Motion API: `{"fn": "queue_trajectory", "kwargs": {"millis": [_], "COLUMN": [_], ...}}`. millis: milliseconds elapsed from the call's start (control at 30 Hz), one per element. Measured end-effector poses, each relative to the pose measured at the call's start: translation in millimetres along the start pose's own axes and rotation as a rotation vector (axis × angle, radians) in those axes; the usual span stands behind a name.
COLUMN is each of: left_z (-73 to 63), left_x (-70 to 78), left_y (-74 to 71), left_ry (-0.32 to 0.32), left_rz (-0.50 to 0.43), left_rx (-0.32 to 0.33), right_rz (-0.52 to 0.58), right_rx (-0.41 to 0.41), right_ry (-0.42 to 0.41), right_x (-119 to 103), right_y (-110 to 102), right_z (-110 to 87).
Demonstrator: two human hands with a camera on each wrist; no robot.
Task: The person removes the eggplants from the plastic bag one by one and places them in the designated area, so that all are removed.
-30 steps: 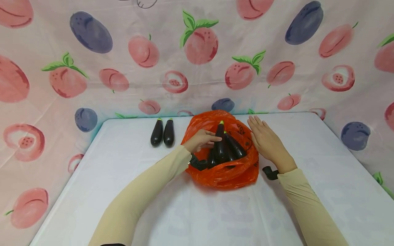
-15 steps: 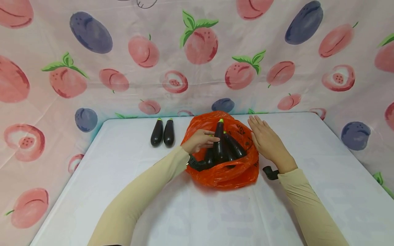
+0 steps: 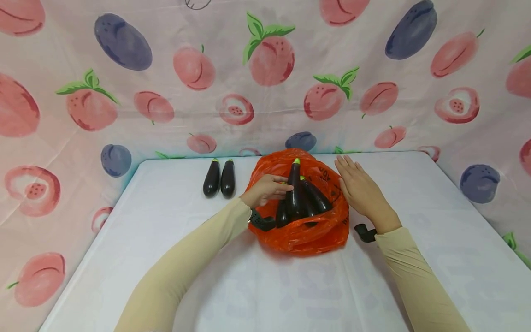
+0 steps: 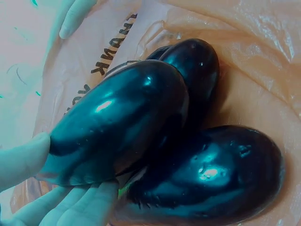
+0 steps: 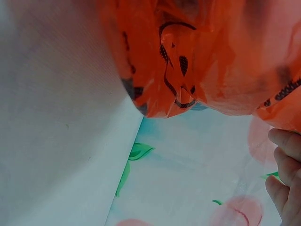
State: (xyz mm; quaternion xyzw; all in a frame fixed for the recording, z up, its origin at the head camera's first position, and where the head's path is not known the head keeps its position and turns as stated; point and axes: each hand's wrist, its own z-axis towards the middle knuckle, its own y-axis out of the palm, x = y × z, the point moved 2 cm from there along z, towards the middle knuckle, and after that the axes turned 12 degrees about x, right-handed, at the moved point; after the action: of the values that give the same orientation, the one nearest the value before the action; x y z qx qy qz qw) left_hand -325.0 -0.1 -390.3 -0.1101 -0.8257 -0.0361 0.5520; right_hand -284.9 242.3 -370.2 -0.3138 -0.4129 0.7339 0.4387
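Observation:
An orange plastic bag point(image 3: 307, 237) lies open at the middle of the table with several dark, glossy eggplants in it. My left hand point(image 3: 265, 190) reaches over its left side and holds one eggplant point(image 3: 294, 196) between thumb and fingers, green stem end up. In the left wrist view the thumb presses one side of that eggplant point(image 4: 122, 117) and the fingers lie along the other. Another eggplant point(image 4: 216, 174) rests close beside it. With fingers straight, my right hand point(image 3: 360, 191) is at the bag's right side; its fingertips point(image 5: 285, 141) are near the printed plastic.
Two more eggplants, one on the left point(image 3: 211, 180) and one on the right point(image 3: 227, 180), lie side by side on the white table point(image 3: 290, 295), left of the bag. Behind the table hangs a fruit-print cloth point(image 3: 265, 110). Each wrist wears a black camera mount.
My left hand has drawn slightly left, and the held eggplant has shifted left and a little up with it. The right hand and the bag stay nearly where they were.

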Motion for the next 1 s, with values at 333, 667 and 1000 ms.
{"fn": "queue_trajectory", "kwargs": {"millis": [333, 667, 1000], "left_z": [-3.9, -9.4, -13.0], "left_x": [0.5, 5.0, 6.7], "left_y": [-1.1, -8.4, -22.8], "left_ry": [0.022, 0.07, 0.12], "left_rz": [-0.031, -0.084, -0.128], "left_rx": [-0.07, -0.087, -0.121], "right_rz": [-0.002, -0.002, 0.009], "right_rx": [0.002, 0.012, 0.017], "right_ry": [-0.004, -0.013, -0.018], "right_x": [-0.9, -0.9, -1.2], "right_y": [-0.9, -1.0, -1.4], "right_z": [1.0, 1.0, 0.8]}}
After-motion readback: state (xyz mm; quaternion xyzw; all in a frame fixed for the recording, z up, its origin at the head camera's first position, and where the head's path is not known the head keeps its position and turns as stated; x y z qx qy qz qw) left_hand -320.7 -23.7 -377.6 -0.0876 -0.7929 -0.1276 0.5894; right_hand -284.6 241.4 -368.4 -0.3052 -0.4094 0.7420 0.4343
